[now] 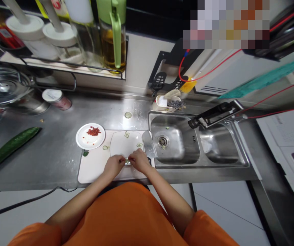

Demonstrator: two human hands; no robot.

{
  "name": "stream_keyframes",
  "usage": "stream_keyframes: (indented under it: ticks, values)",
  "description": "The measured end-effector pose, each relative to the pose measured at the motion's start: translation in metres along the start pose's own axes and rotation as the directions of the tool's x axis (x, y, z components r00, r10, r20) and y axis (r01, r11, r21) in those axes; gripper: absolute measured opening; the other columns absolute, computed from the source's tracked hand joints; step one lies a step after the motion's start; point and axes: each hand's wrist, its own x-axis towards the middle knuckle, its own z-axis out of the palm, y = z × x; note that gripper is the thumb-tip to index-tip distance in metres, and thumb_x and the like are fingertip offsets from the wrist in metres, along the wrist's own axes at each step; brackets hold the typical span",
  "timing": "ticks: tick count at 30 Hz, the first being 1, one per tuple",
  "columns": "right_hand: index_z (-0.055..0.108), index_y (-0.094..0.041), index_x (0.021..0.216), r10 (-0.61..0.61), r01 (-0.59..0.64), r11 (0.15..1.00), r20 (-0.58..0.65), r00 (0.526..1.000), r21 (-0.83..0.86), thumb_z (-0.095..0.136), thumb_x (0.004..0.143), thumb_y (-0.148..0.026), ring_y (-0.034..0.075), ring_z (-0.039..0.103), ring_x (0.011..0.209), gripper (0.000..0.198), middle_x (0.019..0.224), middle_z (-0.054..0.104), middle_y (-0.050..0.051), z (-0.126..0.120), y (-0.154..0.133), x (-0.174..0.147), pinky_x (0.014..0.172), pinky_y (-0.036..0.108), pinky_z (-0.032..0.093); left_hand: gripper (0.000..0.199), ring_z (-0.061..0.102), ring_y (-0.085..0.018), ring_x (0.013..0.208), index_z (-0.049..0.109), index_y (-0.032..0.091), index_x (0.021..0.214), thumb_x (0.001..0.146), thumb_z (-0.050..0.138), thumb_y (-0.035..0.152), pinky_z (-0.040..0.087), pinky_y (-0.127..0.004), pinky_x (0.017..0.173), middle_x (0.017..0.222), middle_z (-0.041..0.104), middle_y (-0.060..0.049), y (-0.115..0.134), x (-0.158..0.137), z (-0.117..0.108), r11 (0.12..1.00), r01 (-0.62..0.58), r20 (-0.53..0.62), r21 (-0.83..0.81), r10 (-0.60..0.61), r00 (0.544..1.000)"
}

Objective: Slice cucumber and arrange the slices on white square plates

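My left hand (115, 164) and my right hand (140, 160) meet at the near edge of a white square plate (117, 141). Both have their fingers pinched together, and what they hold is too small to make out. Between the fingertips lies a green swirl (127, 160), like the swirls near the plate's far and right edges. I cannot tell whether these are thin cucumber pieces or a printed pattern. Under the plate is a white cutting board (90, 171). A cleaver (149, 145) lies just right of the plate. Left of it, a round white plate (85, 138) holds small red pieces (94, 131).
A whole cucumber (8, 148) lies on the steel counter at left. A cucumber slice (128, 115) rests behind the board, another (105, 148) on it. To the right is a double sink (177, 164) with a black tap (208, 114). Bottles and jars stand on a rack (85, 66).
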Motion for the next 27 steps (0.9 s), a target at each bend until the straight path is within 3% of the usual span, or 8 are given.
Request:
stream_keyframes:
  ticks: [10,27]
  values:
    - [0.070,-0.027,0.090,-0.028,0.028,0.998,0.004,1.000,-0.059,0.047,0.087,-0.027,0.022,0.045,0.095,0.022,0.089,0.064,0.005,0.001,0.001,0.000,0.071,0.030,0.031,0.019,0.059,-0.016,0.084,0.070,0.021,0.084,0.079,0.052,0.021,0.040,-0.026,0.076,0.086,0.068,-0.004,-0.001,0.000,0.003,0.996,-0.057,0.011,0.075,0.056,0.998]
    - [0.068,-0.026,0.091,-0.027,0.030,0.996,0.030,0.999,-0.088,0.046,0.088,-0.028,0.022,0.043,0.098,0.022,0.093,0.064,0.005,-0.002,-0.002,-0.001,0.072,0.031,0.031,0.019,0.058,-0.016,0.081,0.070,0.022,0.083,0.080,0.051,0.024,0.039,-0.025,0.072,0.086,0.066,-0.004,0.009,0.000,-0.004,0.986,-0.031,0.066,0.165,0.020,0.998]
